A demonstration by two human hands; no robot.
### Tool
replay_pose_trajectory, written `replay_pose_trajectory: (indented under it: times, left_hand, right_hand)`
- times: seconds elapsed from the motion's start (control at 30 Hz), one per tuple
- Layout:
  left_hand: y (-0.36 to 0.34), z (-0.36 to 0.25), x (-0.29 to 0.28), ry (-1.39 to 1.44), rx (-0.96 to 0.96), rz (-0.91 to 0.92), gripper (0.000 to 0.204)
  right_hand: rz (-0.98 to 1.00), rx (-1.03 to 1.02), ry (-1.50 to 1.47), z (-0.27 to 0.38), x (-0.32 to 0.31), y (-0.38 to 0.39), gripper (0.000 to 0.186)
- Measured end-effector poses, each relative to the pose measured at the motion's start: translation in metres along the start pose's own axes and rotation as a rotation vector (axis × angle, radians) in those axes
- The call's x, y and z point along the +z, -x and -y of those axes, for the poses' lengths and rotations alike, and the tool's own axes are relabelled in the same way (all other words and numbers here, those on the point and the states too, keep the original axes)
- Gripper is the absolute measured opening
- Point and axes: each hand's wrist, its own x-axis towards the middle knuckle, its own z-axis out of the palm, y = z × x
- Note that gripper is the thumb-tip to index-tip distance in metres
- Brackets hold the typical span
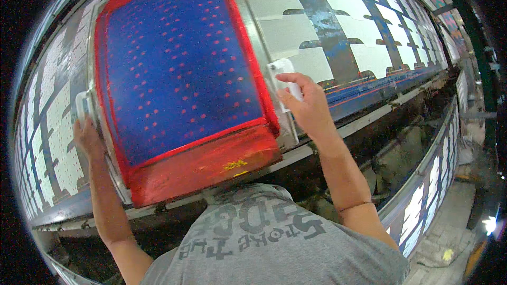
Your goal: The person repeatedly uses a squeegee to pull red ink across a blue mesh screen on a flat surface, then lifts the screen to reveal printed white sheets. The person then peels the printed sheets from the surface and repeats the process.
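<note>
A screen-printing frame (206, 164) lies across the long table in front of me, with a blue mesh (169, 74) marked by rows of small pink-red dots. Red borders surround the mesh, and a wide red band smeared with yellow runs along the near end. On the frame's right side, my right hand (309, 104) is closed around a white handle (283, 67), thumb and forefinger showing. My left hand (88, 134), somewhat blurred, grips another white handle (83, 104) on the left side. The handles' lower parts are hidden by my fingers.
White cut fabric panels (285, 34) lie in rows on the dark table, some to the right plain; dotted panels (60, 140) lie to the left. A metal rail (364, 121) follows the near edge. Another table with panels (422, 200) stands at the lower right.
</note>
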Motion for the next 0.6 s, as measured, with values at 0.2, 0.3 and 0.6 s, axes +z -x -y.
replay_pose_trajectory:
  times: [0.2, 0.3, 0.6]
  left_hand:
    - [0.098, -0.114, 0.128, -0.512, 0.169, -0.288, 0.040]
    - [0.122, -0.152, 0.154, -0.307, 0.053, -0.163, 0.038]
    - [0.104, -0.155, 0.122, -0.334, 0.112, -0.318, 0.042]
  right_hand:
    - [-0.018, 0.110, -0.070, -0.088, -0.097, -0.019, 0.038]
    - [-0.035, 0.133, -0.158, -0.119, -0.124, -0.026, 0.038]
    - [0.003, -0.018, -0.285, -0.122, -0.147, -0.032, 0.038]
